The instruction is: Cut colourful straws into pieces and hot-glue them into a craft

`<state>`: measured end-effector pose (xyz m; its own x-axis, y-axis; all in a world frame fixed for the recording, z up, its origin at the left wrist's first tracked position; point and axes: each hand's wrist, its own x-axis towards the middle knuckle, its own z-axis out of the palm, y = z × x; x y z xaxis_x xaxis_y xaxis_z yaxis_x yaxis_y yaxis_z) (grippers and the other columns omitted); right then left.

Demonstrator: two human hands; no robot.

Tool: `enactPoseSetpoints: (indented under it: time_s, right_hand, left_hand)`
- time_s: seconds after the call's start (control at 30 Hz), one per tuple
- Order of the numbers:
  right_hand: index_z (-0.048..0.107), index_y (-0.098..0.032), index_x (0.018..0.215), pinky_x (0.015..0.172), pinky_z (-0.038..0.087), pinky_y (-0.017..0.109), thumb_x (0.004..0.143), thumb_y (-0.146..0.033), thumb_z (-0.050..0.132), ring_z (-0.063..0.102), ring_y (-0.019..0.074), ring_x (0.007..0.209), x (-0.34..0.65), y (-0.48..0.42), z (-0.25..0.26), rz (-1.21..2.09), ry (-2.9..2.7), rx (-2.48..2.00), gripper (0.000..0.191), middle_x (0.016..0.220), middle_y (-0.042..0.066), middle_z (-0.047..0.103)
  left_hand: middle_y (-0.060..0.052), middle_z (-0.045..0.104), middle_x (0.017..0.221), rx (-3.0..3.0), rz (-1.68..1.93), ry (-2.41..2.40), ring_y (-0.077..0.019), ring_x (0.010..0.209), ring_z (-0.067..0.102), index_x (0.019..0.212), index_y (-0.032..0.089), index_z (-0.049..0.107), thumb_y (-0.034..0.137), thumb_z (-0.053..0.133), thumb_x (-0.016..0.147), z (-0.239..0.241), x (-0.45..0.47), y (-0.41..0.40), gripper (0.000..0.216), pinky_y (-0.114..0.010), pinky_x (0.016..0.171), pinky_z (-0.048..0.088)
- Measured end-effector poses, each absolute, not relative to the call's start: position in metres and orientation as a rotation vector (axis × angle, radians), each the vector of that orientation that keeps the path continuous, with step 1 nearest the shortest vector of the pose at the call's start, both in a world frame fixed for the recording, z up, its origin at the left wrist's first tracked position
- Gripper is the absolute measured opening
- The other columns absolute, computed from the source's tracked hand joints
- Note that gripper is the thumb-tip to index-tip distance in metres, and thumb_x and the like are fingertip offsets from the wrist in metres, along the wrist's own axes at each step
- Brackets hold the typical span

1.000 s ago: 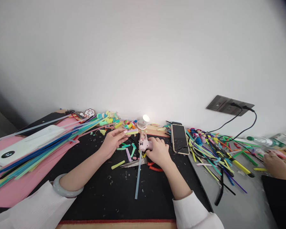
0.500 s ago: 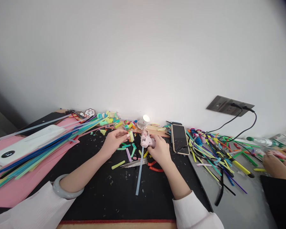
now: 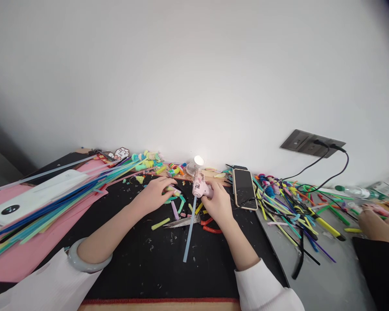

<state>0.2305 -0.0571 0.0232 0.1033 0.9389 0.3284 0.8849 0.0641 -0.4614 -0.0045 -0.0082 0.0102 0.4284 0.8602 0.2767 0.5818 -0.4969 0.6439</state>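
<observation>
My right hand [image 3: 218,204] grips a small pink glue gun [image 3: 199,187], nozzle towards the wall, with a long pale glue stick [image 3: 189,226] trailing from its back towards me. My left hand [image 3: 156,193] rests on the black mat [image 3: 132,259] just left of the gun, fingers curled round a short yellow-green straw piece [image 3: 171,189]. Several short cut straw pieces [image 3: 160,223] and a pair of scissors [image 3: 181,222] lie between the hands.
A bundle of long coloured straws [image 3: 52,207] and a white device [image 3: 35,195] lie on pink paper at left. A phone [image 3: 243,188] sits right of the gun, beside tangled straws and cables [image 3: 294,207]. Another person's hand [image 3: 374,224] works at far right.
My right hand lifted the glue gun and carried it away from me. My left hand turned palm-down and closed over the straw piece, lowering it towards the mat.
</observation>
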Motion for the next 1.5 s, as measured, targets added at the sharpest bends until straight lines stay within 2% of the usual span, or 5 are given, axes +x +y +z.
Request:
enactPoseSetpoints:
  time_s: [0.1,0.33,0.63,0.93,1.5]
  right_hand:
    - [0.062,-0.02,0.113,0.086,0.045,0.035,0.072,-0.016,0.054,0.061,0.0262,0.1,0.232,-0.055,0.021,0.108,-1.743,-1.727,0.041,0.109,0.009,0.065]
    - [0.063,-0.019,0.109,0.086,0.047,0.036,0.071,-0.018,0.054,0.061,0.0261,0.097,0.235,-0.053,0.018,0.132,-1.673,-1.605,0.04,0.104,0.01,0.067]
    - [0.068,-0.014,0.098,0.064,0.045,0.028,0.082,-0.04,0.054,0.059,0.0194,0.071,0.234,-0.051,0.019,0.472,-1.497,-1.466,0.033,0.078,0.005,0.067]
    - [0.067,-0.013,0.085,0.048,0.032,0.023,0.083,-0.053,0.055,0.039,0.0117,0.05,0.231,-0.054,0.018,0.844,-1.588,-1.349,0.043,0.048,-0.005,0.043]
    - [0.059,-0.016,0.069,0.044,0.026,0.023,0.083,-0.051,0.053,0.034,0.0093,0.044,0.231,-0.052,0.009,0.843,-1.64,-1.401,0.039,0.044,-0.006,0.041]
  left_hand:
    - [-0.01,0.073,0.109,2.273,0.805,1.21,-0.0269,0.093,0.068,0.104,0.022,0.071,0.042,0.05,0.087,0.012,-0.009,-0.005,0.034,-0.037,0.083,0.054]
    - [-0.009,0.077,0.077,1.693,0.917,1.33,-0.0263,0.073,0.073,0.089,0.018,0.072,0.049,0.062,0.076,0.016,-0.001,-0.01,0.035,-0.03,0.054,0.054]
    - [-0.013,0.075,0.11,1.413,0.997,1.299,-0.0311,0.092,0.073,0.108,0.018,0.07,0.046,0.072,0.067,0.024,0.005,-0.016,0.049,-0.022,0.044,0.049]
    - [-0.008,0.078,0.097,1.592,1.058,1.321,-0.0276,0.084,0.073,0.098,0.019,0.072,0.046,0.065,0.073,0.016,0.005,-0.015,0.036,-0.028,0.053,0.056]
    - [-0.009,0.077,0.103,1.608,1.095,1.273,-0.0299,0.092,0.073,0.096,0.019,0.072,0.038,0.068,0.072,0.017,0.009,-0.02,0.031,-0.039,0.081,0.059]
